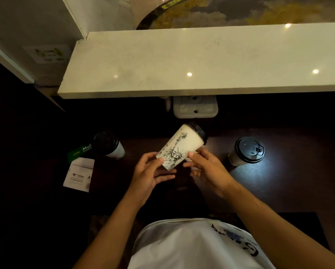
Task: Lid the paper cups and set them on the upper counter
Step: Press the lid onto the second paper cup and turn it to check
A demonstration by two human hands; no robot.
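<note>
1. Dark wood tabletop [291, 191] carries, at far left, a white printed card [78, 175] and a green packet [79, 151], flat paper goods lying beside a lidded cup [109, 145] with a matte black dome lid
2. Left hand [150, 173] has its thumb and fingers [160, 161] pressed on the base of the held cup [179, 147], a smooth tapered white paper shape printed with a statue sketch, tilted with its black lid [198, 132] pointing far and right
3. Right hand [205, 167] pinches the same base from the other side, fingers closed on it
4. Judging by the fitted lid, lidding is done here; the next move calls for righting the cup and lifting it onto the pale, glossy stone upper counter [201, 61], which stands bare
5. Right cup [247, 151], also lidded, waits well apart on the tabletop
</note>
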